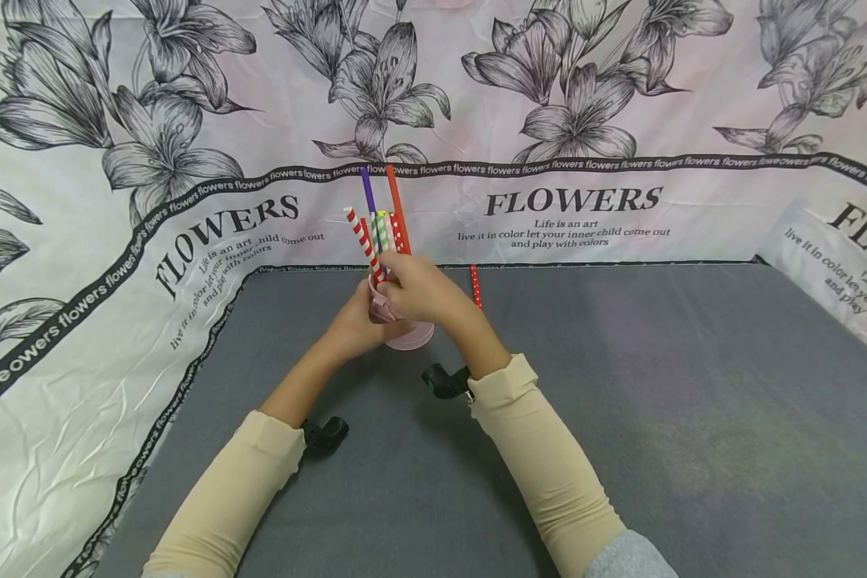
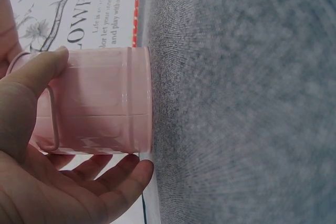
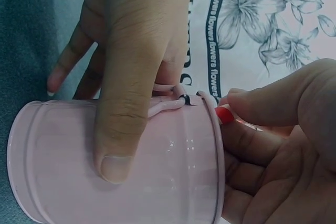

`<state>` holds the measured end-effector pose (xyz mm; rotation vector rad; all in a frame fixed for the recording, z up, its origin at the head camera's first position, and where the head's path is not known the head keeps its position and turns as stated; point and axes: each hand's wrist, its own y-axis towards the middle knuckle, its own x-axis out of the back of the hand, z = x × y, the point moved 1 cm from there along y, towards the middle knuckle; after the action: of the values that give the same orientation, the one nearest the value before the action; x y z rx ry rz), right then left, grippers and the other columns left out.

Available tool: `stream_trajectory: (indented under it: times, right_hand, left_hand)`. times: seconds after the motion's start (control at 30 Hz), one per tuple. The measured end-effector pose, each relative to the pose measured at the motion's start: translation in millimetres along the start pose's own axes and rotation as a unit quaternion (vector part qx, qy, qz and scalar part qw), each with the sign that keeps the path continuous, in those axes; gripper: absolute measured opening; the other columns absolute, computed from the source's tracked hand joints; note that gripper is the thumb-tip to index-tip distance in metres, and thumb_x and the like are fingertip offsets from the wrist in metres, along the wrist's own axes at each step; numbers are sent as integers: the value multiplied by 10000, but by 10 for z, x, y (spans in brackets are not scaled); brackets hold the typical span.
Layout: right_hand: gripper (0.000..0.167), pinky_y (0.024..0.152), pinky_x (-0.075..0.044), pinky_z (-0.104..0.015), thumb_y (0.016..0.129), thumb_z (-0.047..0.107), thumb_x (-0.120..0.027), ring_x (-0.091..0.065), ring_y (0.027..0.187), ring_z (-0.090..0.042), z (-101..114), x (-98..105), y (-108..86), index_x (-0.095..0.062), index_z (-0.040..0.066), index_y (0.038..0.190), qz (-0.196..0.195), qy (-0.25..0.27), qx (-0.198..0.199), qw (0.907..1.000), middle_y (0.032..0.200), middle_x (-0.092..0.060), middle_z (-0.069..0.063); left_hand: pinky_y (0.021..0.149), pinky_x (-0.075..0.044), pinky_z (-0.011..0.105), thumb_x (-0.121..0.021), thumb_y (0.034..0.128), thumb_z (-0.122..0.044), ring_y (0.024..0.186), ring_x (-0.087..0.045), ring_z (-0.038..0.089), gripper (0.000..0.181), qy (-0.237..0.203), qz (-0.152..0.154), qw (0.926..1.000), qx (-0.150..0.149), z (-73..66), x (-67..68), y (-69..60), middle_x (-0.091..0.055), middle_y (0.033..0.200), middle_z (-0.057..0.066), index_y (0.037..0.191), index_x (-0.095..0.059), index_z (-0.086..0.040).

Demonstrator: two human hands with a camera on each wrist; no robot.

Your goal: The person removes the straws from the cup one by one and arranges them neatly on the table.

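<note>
Left hand — fingers curled round a glossy, cylindrical pink pail; right hand — fingers pinching a slim red straw.

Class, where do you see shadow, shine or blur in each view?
Head view: soft shadows on the grey table, plus a faint pale patch at right; left wrist view: the table blurs towards the right, and pale streaks shine on the pink cup; right wrist view: small white glints on the cup, with a dim bluish left side.
</note>
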<state>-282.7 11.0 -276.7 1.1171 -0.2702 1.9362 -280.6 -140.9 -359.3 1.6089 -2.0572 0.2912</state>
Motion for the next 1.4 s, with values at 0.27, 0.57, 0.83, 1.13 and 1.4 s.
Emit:
stream_trajectory:
  times: [0.27, 0.57, 0.83, 1.13, 1.4]
  right_hand:
    - [100, 561, -367, -267, 969, -13, -526, -460, 617, -165, -8, 28, -12, -540, 19, 1063, -109, 254, -20, 9996, 751, -520, -69]
    - [46, 598, -381, -274, 1009, 34, -542, -478, 647, -176, 40, 109, -46, -523, 44, 1050, -546, 603, 186, 9965, 806, -556, -76]
    - [252, 799, -512, -345, 989, -27, -563, -631, 1003, -281, 48, 230, -87, -540, -39, 1240, -615, 1162, 422, 9904, 1208, -638, -185]
    - [319, 833, -528, -378, 990, -6, -575, -640, 956, -284, 56, 430, -175, -532, 7, 1305, -1068, 1353, 449, 9840, 1014, -685, -167]
    - [404, 759, -486, -332, 992, -24, -560, -635, 863, -232, -38, 650, -272, -508, 41, 1387, -1840, 1154, 603, 9743, 983, -670, -104]
  left_hand:
    - [1056, -408, 511, -826, 826, -287, 1288, -452, 306, 984, -36, -21, 9999, 100, 1, -2, -12, -376, 1507, 136, 1546, -185, -86]
    - [1104, -345, 529, -833, 814, -312, 1358, -408, 299, 981, 25, -53, 9998, 185, -9, 2, -9, -384, 1518, 121, 1538, -204, -109]
    - [1109, -343, 516, -829, 834, -305, 1336, -438, 293, 944, -68, -22, 9997, 229, 0, -1, 3, -437, 1454, 123, 1523, -215, -108]
    - [1093, -368, 509, -839, 828, -322, 1327, -448, 284, 944, -144, -75, 9995, 258, 4, -11, 5, -433, 1449, 108, 1513, -222, -119]
    - [1068, -395, 523, -835, 826, -358, 1316, -457, 299, 972, -34, -119, 9993, 357, 15, -23, 14, -433, 1446, 121, 1525, -209, -106]
